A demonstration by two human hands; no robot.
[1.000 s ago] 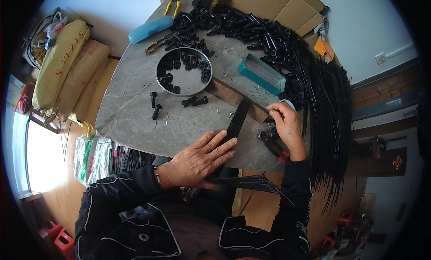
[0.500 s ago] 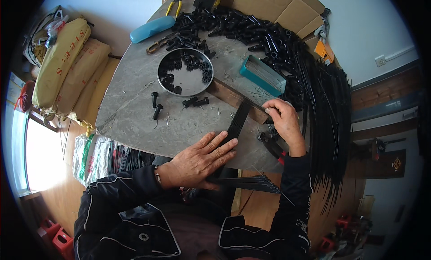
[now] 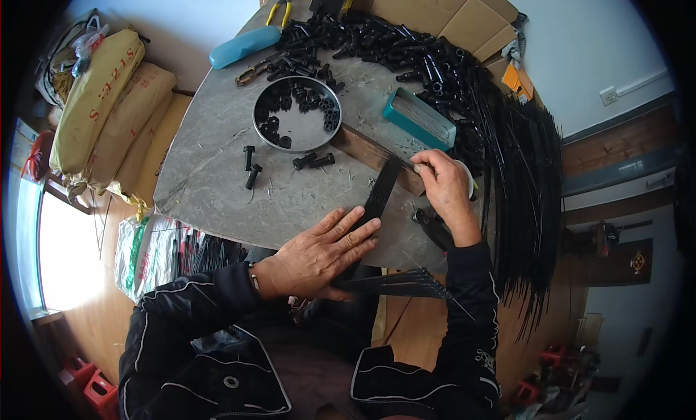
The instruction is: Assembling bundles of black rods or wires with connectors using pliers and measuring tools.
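Observation:
My left hand [image 3: 319,253] lies with its fingers spread over a flat bundle of thin black rods [image 3: 382,190] near the table's front edge. The rods' far ends rest against a brown wooden strip [image 3: 362,149]. At those ends my right hand [image 3: 448,190] is closed in a pinch; whatever its fingertips hold is too small to make out. Below my left hand, more black rods with thin wire-like ends [image 3: 406,284] stick out past the table edge. Dark-jawed pliers [image 3: 433,228] lie partly under my right wrist.
A round metal tin [image 3: 255,123] holds small black parts. A teal box [image 3: 417,130] contains thin pins. Black tubular pieces [image 3: 435,65] are heaped at the back, and long black rods [image 3: 522,202] hang over the right edge. Several loose black pieces [image 3: 249,157] lie at left.
My right hand has shifted slightly left and up along the rod ends, still pinching. My left hand stays spread on the bundle, and the view has moved a little.

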